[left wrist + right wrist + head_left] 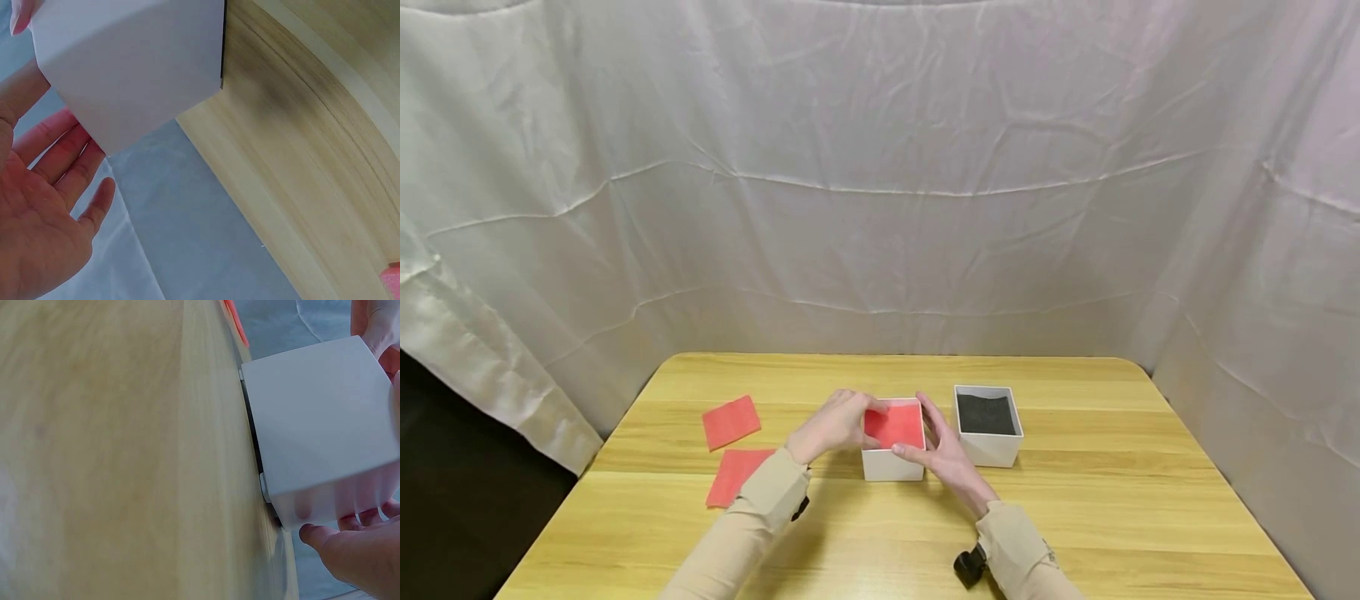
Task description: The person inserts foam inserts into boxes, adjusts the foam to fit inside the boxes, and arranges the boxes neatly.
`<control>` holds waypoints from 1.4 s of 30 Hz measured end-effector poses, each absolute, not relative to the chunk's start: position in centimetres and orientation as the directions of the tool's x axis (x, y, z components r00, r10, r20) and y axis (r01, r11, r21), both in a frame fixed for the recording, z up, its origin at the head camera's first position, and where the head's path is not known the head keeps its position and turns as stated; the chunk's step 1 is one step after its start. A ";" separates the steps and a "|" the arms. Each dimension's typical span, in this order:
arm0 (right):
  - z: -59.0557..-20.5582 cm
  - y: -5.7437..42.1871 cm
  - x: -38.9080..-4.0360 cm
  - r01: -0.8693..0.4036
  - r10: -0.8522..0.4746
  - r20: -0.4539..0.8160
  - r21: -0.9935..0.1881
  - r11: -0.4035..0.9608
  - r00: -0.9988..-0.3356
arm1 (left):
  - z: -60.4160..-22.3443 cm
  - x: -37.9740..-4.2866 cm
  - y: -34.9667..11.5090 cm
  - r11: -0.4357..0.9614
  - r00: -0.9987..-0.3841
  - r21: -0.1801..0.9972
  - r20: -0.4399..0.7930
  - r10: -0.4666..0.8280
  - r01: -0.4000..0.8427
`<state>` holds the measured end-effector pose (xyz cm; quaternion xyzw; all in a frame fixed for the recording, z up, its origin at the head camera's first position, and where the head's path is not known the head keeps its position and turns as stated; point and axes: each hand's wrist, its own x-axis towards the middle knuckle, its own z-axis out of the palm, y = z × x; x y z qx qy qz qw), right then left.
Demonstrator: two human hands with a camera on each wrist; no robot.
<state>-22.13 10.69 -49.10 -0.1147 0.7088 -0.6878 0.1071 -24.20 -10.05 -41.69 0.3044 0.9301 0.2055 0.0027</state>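
A square white box [892, 467] stands near the middle of the table with a red foam sheet [901, 427] lying inside its top. From the left, my left hand [835, 423] reaches over the rim, fingers and thumb spread apart and touching the sheet's left side. My right hand [953, 460] holds the box at its right side, thumb at the front corner and fingers along the far right wall. The right wrist view shows this hand [362, 550] against the box wall [319, 419]. In the left wrist view, the fingertips of the left hand [44, 219] are hidden behind the box [137, 75].
A second white box [991, 450], with dark grey foam [985, 414] inside, stands just right of the first. Two more red foam sheets lie at the left: a farther one [731, 422] and a nearer one [736, 477] partly behind my left sleeve. Pale curtains [910, 250] surround the wooden table [1112, 500].
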 end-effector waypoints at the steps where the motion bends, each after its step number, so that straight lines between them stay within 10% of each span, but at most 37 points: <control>1: -49.1 10.7 -22.1 -0.016 -0.312 0.007 -0.999 0.028 -0.950 | -41.7 -24.2 -10.0 0.730 -0.815 0.384 0.121 0.567 0.565; 13: -49.3 10.6 -22.2 -0.028 -0.327 0.022 -1.000 0.014 -0.945 | -41.8 -24.3 -9.2 0.654 -0.811 0.555 0.064 0.582 0.514; 42: -49.2 10.8 -22.1 -0.013 -0.330 0.010 -1.000 0.007 -0.944 | -43.3 -25.4 -7.6 0.582 -0.719 0.521 0.093 0.689 0.625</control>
